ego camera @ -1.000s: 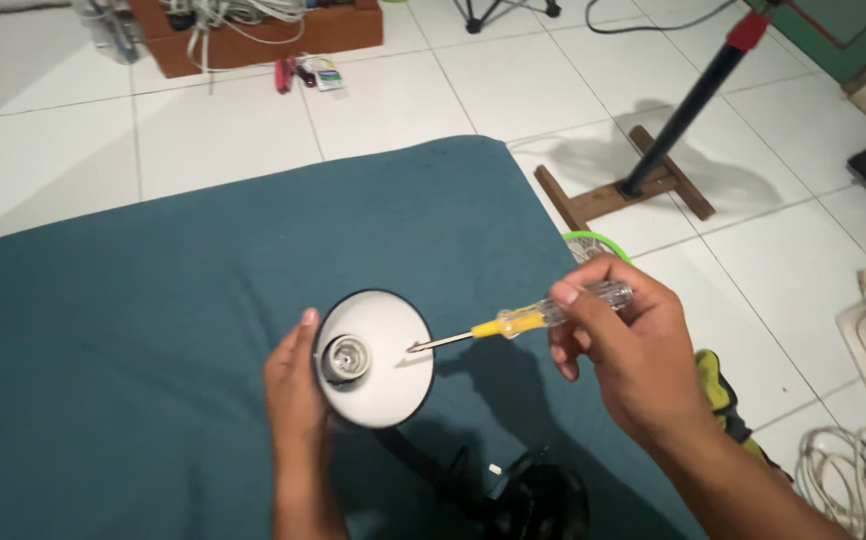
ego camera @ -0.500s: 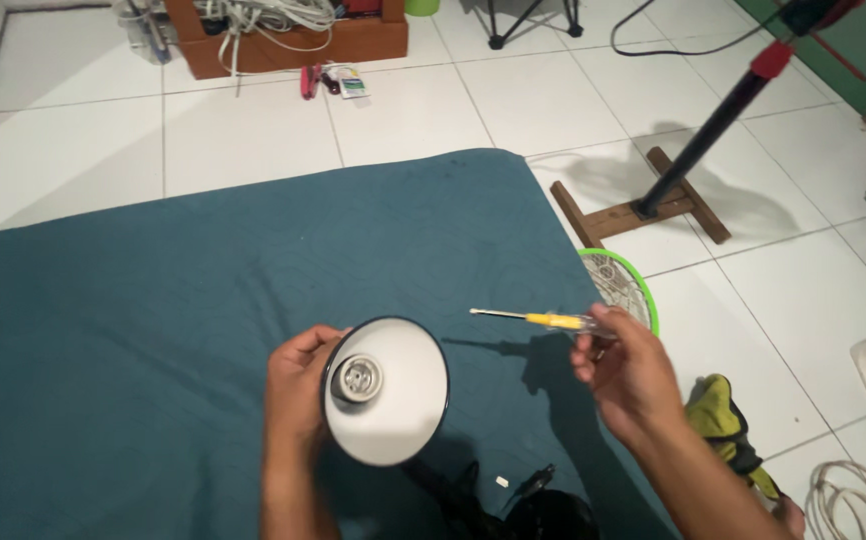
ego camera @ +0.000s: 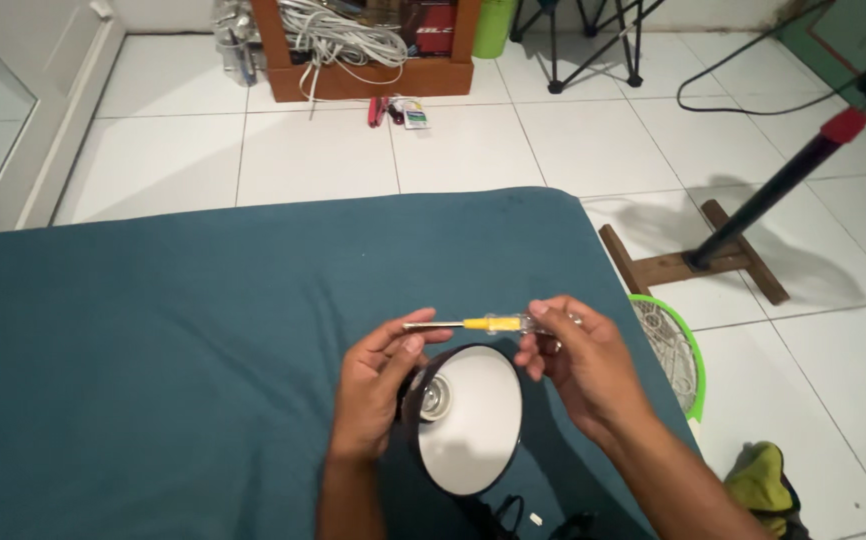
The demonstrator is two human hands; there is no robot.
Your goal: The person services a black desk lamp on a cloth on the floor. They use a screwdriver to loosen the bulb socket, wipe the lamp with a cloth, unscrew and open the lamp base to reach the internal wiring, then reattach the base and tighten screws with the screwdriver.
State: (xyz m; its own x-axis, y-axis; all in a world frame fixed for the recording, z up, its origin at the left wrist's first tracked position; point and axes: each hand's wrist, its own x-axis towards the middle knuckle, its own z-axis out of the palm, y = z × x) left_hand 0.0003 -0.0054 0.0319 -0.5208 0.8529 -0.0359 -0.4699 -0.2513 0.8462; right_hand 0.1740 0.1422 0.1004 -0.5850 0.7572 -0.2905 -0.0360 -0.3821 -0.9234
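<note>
The screwdriver (ego camera: 488,323) is a slim tester type with a bare metal shaft, a yellow collar and a clear handle; it lies level across the view, tip pointing to 9 o'clock, held just above the lamp shade (ego camera: 465,420). The right hand (ego camera: 578,365) pinches the clear handle between thumb and fingers at the 3 o'clock end, while the left hand (ego camera: 383,395) meets the metal shaft with its thumb and fingertips at the 9 o'clock end, so both hands close on the tool. The left palm also rests against the 9 o'clock side of the shade. That shade is a round bowl, black outside and white inside, its opening turned up toward the camera, with a metal bulb socket (ego camera: 435,397) seated near its 10 o'clock edge. A black cable (ego camera: 508,512) shows below the shade at 6 o'clock. All of this sits over a teal cloth surface (ego camera: 153,350) that fills the lower left of the view. At 3 o'clock of the hands a green-rimmed mesh racket (ego camera: 675,350) lies on the white tiled floor (ego camera: 573,150), and farther out at 2 o'clock a black pole with a red band (ego camera: 783,190) rises from a wooden cross base (ego camera: 693,262). At 12 o'clock, well apart, a wooden shelf (ego camera: 363,70) holds a tangle of white cables (ego camera: 338,35)
</note>
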